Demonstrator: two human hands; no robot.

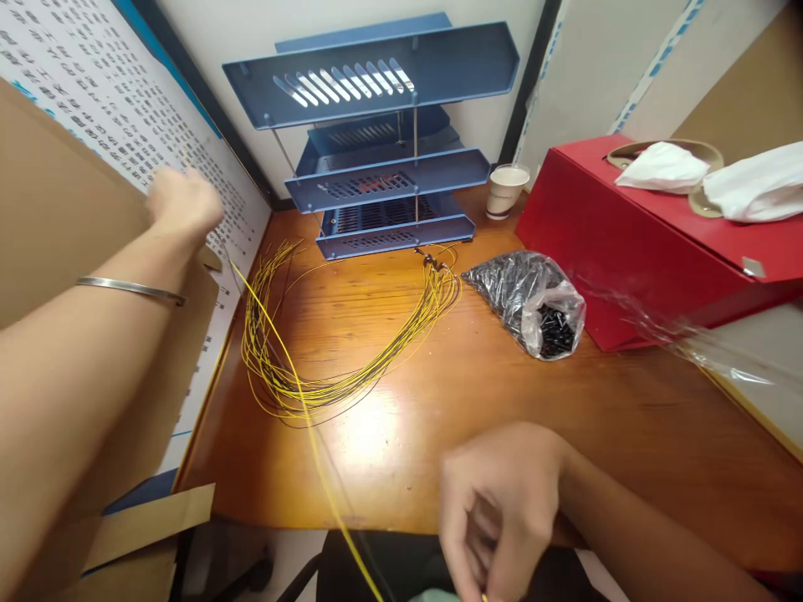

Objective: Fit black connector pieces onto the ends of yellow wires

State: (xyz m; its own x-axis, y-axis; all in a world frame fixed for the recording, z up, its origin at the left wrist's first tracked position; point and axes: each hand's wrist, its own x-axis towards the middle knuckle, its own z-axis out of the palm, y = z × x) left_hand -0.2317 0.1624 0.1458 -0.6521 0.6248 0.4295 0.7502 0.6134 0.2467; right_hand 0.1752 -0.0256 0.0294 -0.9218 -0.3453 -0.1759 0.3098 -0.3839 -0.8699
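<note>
My left hand (185,201), fingers closed on the yellow wire (307,415), is raised at the table (627,435)'s left edge, apparently to hold the strand clear of the curved wire bundle (357,382) beneath, a possible snag. The wire descends past the near edge. There, my right hand (502,506) pinches a yellow tip (484,598); whether the same strand, I cannot tell. Toward the right edge: bag of black parts (518,288), red box (583,234). Far edge: blue letter tray (464,75), paper cup (505,192).

Left hand (184,201) is blurred; bottom edge cuts yellow wire (322,472).
</note>
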